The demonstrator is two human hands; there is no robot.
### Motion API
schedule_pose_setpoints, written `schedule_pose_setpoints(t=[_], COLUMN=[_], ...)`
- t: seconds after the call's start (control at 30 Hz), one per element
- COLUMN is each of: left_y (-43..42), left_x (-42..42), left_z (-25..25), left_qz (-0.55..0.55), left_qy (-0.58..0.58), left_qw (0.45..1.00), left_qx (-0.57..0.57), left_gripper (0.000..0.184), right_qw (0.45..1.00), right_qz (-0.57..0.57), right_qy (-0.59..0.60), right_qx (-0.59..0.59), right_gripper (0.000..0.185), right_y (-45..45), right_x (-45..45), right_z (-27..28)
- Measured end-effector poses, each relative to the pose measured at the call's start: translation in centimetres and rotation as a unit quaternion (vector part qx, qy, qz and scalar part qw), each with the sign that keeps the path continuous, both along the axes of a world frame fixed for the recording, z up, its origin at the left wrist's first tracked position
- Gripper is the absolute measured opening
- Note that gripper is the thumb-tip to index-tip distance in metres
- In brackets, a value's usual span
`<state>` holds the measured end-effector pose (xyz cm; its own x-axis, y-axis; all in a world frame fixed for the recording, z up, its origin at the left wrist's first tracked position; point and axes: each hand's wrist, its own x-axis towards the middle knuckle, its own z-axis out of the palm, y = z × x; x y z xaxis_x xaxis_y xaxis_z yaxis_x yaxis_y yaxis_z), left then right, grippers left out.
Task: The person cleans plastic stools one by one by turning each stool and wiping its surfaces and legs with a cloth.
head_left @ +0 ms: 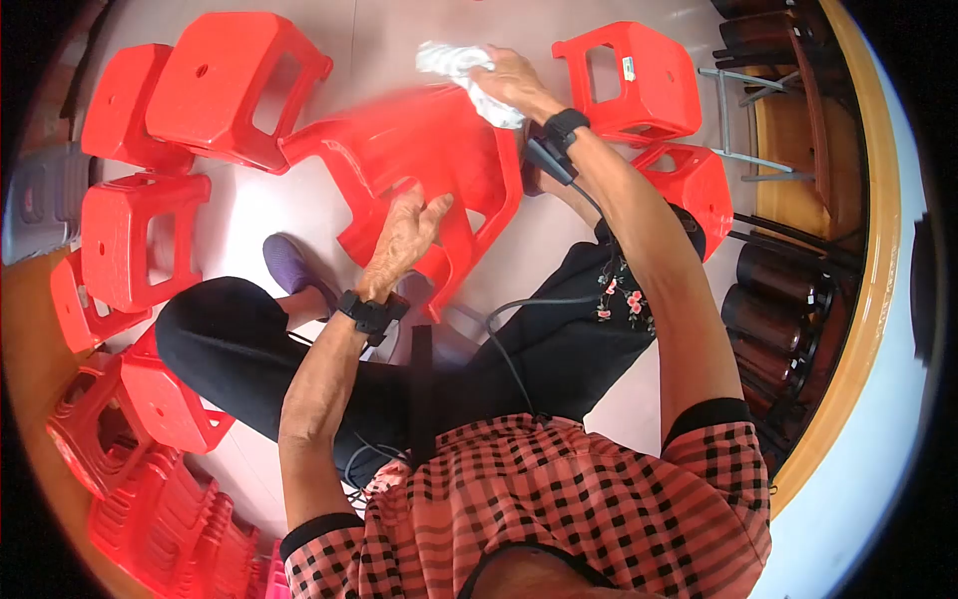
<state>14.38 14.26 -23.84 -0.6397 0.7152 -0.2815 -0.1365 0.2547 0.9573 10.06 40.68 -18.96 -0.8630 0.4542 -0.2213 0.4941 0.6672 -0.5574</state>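
A red plastic stool (429,145), blurred by motion, lies tipped over between the legs, some of its legs pointing towards the body. My left hand (407,235) rests against its near part, thumb apart from the fingers; the fingertips lie on the red plastic, and whether they grip an edge is hard to tell. My right hand (511,80) is closed on a white cloth (454,62) at the stool's far right edge. Part of the cloth hangs down below the hand.
Red stools stand at the upper left (215,85) and upper right (644,85). Stacked red stools (160,514) fill the lower left. Dark chairs (763,319) line the right side beside a wooden edge (848,399). A black cable (544,301) crosses the lap.
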Motion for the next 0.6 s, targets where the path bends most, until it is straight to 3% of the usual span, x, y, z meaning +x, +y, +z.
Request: schedule_pose_setpoints(t=[0.13, 0.17, 0.2, 0.23, 0.27, 0.37, 0.47, 0.53, 0.57, 0.6], left_y=[-0.5, -0.4, -0.4, -0.5, -0.6, -1.4, -2.3, -2.5, -2.5, -2.3], left_x=[0.0, 0.2, 0.8, 1.8, 2.2, 2.5, 2.5, 2.7, 3.1, 3.4], left_z=[2.1, 3.0, 1.2, -2.0, -2.9, -2.7, -0.9, -0.7, -0.7, -0.7], left_qz=[-0.023, -0.031, -0.004, 0.023, 0.031, 0.024, 0.007, 0.013, 0.041, 0.068], left_qy=[0.049, 0.05, 0.091, 0.132, 0.145, 0.137, 0.102, 0.12, 0.107, 0.095], left_qw=[0.998, 0.997, 0.996, 0.988, 0.984, 0.987, 0.995, 0.99, 0.993, 0.993], left_qx=[-0.035, -0.051, 0.013, 0.077, 0.098, 0.076, 0.015, -0.076, -0.031, 0.015], left_gripper=[0.042, 0.042, 0.041, 0.04, 0.04, 0.038, 0.036, 0.034, 0.034, 0.034], right_qw=[0.989, 0.992, 0.968, 0.957, 0.947, 0.948, 0.951, 0.965, 0.951, 0.964], right_qz=[0.14, 0.123, 0.175, 0.176, 0.15, 0.165, 0.14, 0.08, 0.056, 0.001], right_qy=[0.019, 0.025, 0.178, 0.222, 0.278, 0.236, 0.253, 0.247, 0.303, 0.265], right_qx=[0.04, -0.023, -0.012, -0.061, -0.058, -0.133, -0.109, 0.019, 0.019, 0.012], right_gripper=[0.054, 0.046, 0.038, 0.036, 0.04, 0.041, 0.042, 0.043, 0.042, 0.042], right_y=[-6.8, -9.6, -11.2, -14.1, -16.7, -18.9, -16.6, -13.6, -11.7, -9.6], right_x=[-1.2, -0.9, -0.7, 0.3, 1.6, 3.9, 5.3, 5.9, 6.0, 6.4], right_z=[3.3, 5.7, 1.8, 4.2, 6.1, 7.9, 5.6, 3.6, 2.4, 0.7])
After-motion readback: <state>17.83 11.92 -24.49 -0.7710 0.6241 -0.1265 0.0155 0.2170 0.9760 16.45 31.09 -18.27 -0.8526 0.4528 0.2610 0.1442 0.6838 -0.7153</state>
